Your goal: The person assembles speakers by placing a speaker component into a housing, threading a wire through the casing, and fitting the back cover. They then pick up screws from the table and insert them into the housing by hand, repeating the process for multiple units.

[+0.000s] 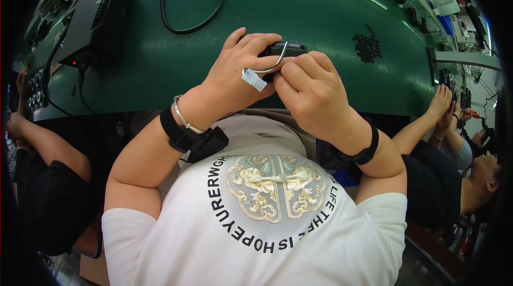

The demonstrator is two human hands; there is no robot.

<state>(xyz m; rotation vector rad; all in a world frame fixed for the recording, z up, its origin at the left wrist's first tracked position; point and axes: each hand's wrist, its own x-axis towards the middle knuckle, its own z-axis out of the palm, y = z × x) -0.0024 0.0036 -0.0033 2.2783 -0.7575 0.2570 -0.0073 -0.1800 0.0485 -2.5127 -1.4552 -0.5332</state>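
Above the near edge of the green bench I hold a small black plastic housing (pixel 295 48) with rounded ends. My left hand (pixel 235 72) is closed round its left part, the thumb and fingers covering much of it. A black and white cable (pixel 284 53) loops over the front of the housing and ends in a pale white plug connector (pixel 254 79), which hangs free below the left fingers. My right hand (pixel 312 85) is closed in a pinch against the housing's near right side. Whatever its fingertips grip is hidden behind the curled fingers.
A pile of small black parts (pixel 367 47) lies on the green bench (pixel 326 13) to the right. On the left stands a black power box (pixel 96 24) with a red light and a thick black cable (pixel 220 5). Co-workers' arms (pixel 422 120) reach in at both sides.
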